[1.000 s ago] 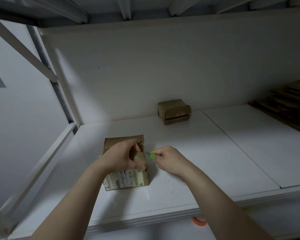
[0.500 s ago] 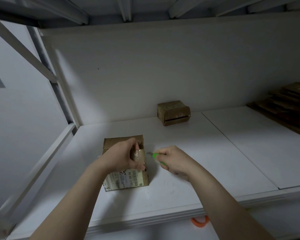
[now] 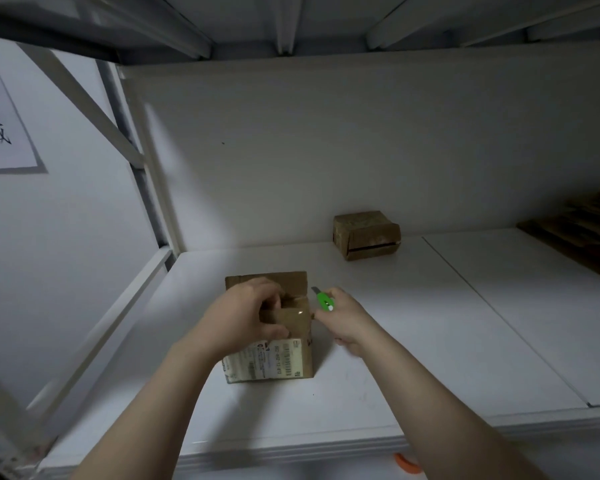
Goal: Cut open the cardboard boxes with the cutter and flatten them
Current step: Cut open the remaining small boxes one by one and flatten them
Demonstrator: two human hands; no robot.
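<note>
A small brown cardboard box (image 3: 274,362) with a white shipping label on its near face stands on the white shelf (image 3: 413,341). My left hand (image 3: 246,317) grips the box's taped top, with the far flap raised behind the fingers. My right hand (image 3: 343,317) holds a green cutter (image 3: 324,299) just right of the box, its short blade bared and pointing up and away. A second, closed cardboard box (image 3: 366,235) sits farther back against the shelf's rear wall.
Flattened brown cardboard (image 3: 582,237) is stacked at the shelf's far right. A seam (image 3: 499,323) splits the shelf boards. White frame posts (image 3: 146,188) bound the left side, an upper shelf hangs overhead, and an orange object (image 3: 407,464) lies below the front edge.
My right hand has drawn the cutter off the box's top to its right side, blade now lifted clear. My left hand keeps its grip on the box top.
</note>
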